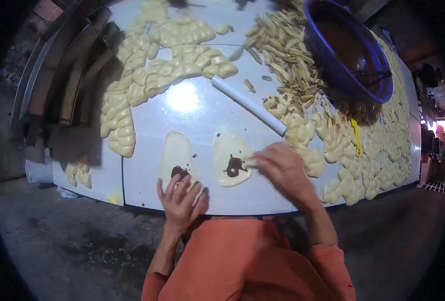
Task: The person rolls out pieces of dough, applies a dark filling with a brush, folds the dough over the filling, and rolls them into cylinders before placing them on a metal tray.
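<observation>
Two flat, pale dough sheets lie side by side on the white table. The left dough sheet carries a dark brown chocolate-like smear near its lower end. My left hand lies over that end with its fingers spread, hiding part of it. On the right dough sheet is another dark brown smear. My right hand is at this sheet's right edge, fingers closed together. A small pale bit shows at its fingertips; whether it is dough or a cut strip, I cannot tell.
A white rolling rod lies slantwise beyond the sheets. Rows of pale dough pieces line the left, with more at right. Pale yellowish strips are heaped beside a purple basin of brown liquid. A yellow-handled tool lies nearby.
</observation>
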Motion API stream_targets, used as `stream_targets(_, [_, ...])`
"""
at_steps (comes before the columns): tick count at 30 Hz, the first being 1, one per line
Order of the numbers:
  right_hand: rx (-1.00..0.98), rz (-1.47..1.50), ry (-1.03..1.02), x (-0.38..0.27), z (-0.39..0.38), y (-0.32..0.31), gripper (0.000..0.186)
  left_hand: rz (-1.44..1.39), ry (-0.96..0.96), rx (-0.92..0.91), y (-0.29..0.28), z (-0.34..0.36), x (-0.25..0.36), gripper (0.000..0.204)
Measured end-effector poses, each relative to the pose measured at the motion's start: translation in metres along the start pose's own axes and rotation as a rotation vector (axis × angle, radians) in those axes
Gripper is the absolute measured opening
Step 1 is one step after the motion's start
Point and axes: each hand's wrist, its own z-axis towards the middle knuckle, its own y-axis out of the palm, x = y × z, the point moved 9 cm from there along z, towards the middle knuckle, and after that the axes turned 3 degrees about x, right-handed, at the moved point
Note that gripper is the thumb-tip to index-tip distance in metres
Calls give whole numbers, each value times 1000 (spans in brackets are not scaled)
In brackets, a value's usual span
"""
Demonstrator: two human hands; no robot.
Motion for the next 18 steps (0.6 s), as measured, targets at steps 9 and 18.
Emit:
stream_targets(9, [20, -154, -56, -6, -21, 46, 23, -183, 141, -95, 22, 27, 29, 26])
stream_targets(18, [9, -187, -151, -14, -23, 45, 22, -255, 148, -154, 36, 40, 31, 20])
